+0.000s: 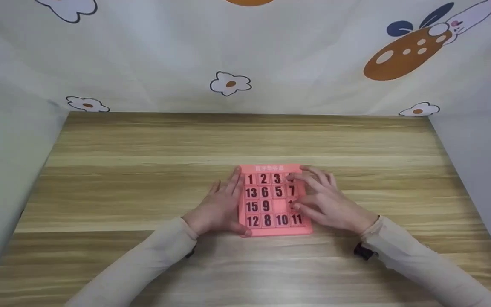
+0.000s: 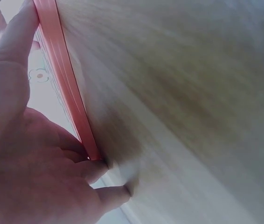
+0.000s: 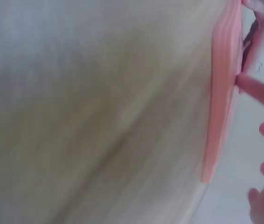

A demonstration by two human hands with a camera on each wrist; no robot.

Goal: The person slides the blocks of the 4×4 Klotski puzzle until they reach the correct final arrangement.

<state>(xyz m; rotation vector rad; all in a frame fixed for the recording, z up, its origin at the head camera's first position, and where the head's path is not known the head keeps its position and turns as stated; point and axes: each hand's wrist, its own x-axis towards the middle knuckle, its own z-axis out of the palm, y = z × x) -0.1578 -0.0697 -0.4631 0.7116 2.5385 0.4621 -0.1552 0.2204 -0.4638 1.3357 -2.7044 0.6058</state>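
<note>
A pink sliding number puzzle point(image 1: 279, 231) lies flat on the table, its tiles bearing black numbers. A gap shows in the third row, right of the 9 tile point(image 1: 265, 206). Along the puzzle's left edge rests my left hand point(image 1: 220, 208), fingers extended, thumb on the lower left corner. In the left wrist view its thumb and fingers touch the pink frame point(image 2: 64, 70). My right hand point(image 1: 328, 202) is over the right side with fingers spread. Its thumb touches the third-row tile beside the gap, partly hiding its number. A finger covers part of the 4 tile point(image 1: 291, 177).
The wooden table point(image 1: 143, 170) extends around the puzzle. A pale curtain point(image 1: 164, 55) with flowers and a carrot hangs behind it. Pale panels stand at both sides. A black object point(image 1: 362, 251) shows at my right wrist.
</note>
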